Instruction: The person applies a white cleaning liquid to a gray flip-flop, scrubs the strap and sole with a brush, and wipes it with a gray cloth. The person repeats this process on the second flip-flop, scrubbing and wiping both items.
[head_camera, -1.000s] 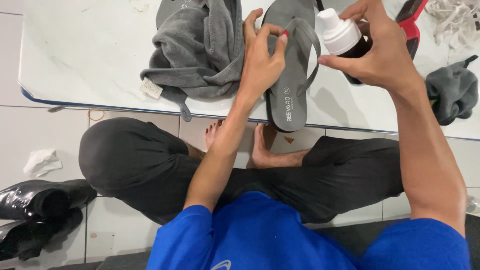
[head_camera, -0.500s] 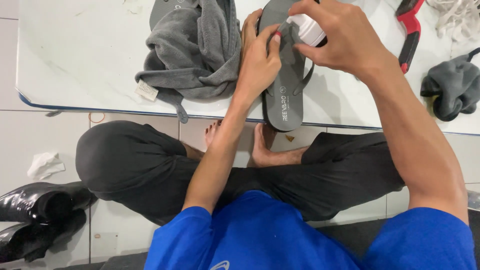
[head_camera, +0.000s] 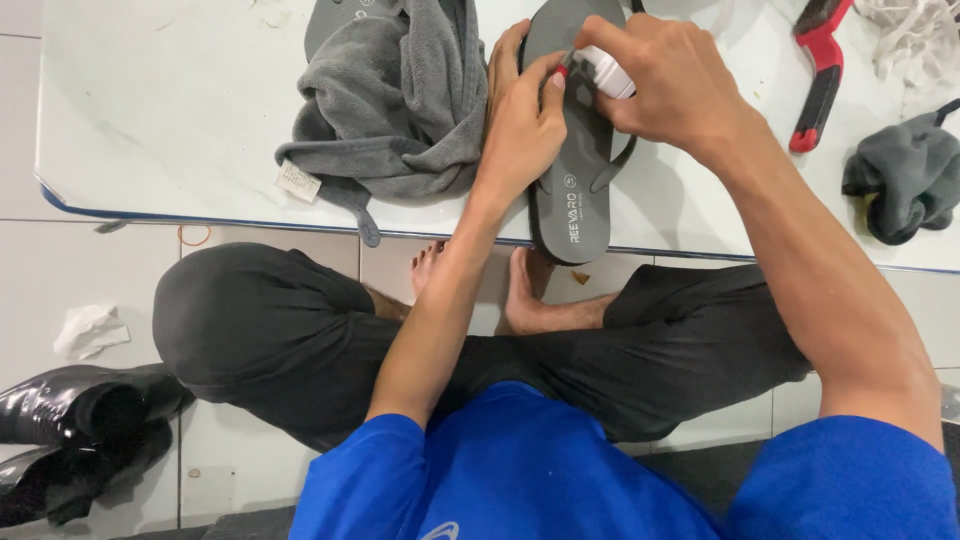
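Left hand (head_camera: 520, 125): fingers pressing down on a grey flip-flop (head_camera: 578, 150), steadying it. Right hand (head_camera: 665, 85): closing around a small white bottle (head_camera: 605, 72) (mostly hidden) just above the flip-flop's strap. Flip-flop lying on the white worktop (head_camera: 150, 120), heel overhanging the edge. Grey towel (head_camera: 400, 95) touching beside; red-handled brush (head_camera: 820, 70) nearby.

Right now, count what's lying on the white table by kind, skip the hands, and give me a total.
Grey flip-flops: 2, one in the open, one mostly under the towel
Grey towel: 1
White bottle: 1, gripped over the sandal
Red-and-black tool: 1
Dark grey cloth: 1
White stringy bundle: 1
Total: 7
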